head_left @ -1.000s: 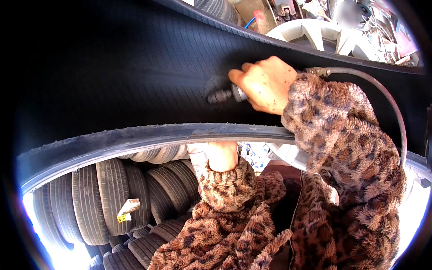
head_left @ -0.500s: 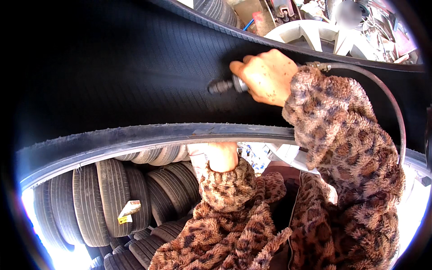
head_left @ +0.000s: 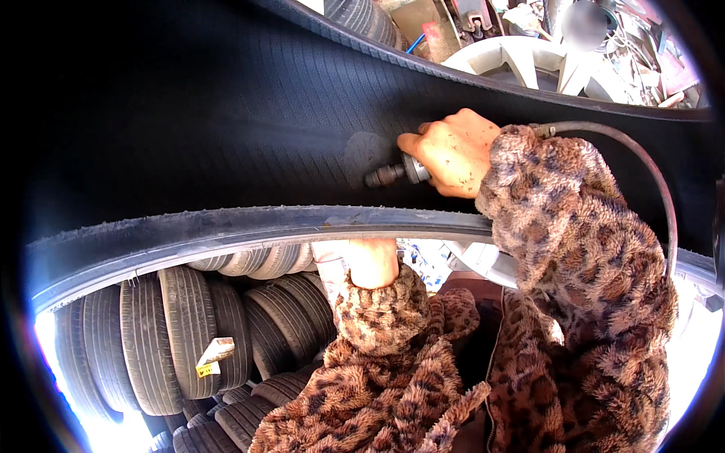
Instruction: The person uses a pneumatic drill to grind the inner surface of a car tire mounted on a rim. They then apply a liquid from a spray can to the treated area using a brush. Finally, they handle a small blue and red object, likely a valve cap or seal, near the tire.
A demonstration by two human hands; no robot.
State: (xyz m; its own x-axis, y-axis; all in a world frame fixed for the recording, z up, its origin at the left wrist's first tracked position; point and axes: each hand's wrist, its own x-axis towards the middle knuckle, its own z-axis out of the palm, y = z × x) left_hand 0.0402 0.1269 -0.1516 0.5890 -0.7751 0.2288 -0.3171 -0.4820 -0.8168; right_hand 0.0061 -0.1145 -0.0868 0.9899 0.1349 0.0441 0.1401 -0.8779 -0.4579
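Observation:
The black inner lining of a tire (head_left: 211, 128) fills the upper middle of the view. My right hand (head_left: 453, 155) is closed on a metal air tool (head_left: 415, 167), with a hose (head_left: 634, 151) running from its back. The tool's dark tip is at the lining, beside a dull, lighter scuffed patch (head_left: 359, 147). My left hand (head_left: 371, 259) is at the tire's near rim edge (head_left: 302, 225), its fingers hidden behind it. Both arms are in fluffy leopard-print sleeves.
Used tires (head_left: 166, 340) are stacked below and left, one with a torn label (head_left: 211, 359). Beyond the tire's far edge lie a silver alloy wheel (head_left: 513, 60), another tire (head_left: 366, 23) and jumbled metal parts and cables.
My right hand and the tool rose slightly, then moved down and a little to the right. The scuffed patch on the lining now shows more clearly. My left hand has stayed in place.

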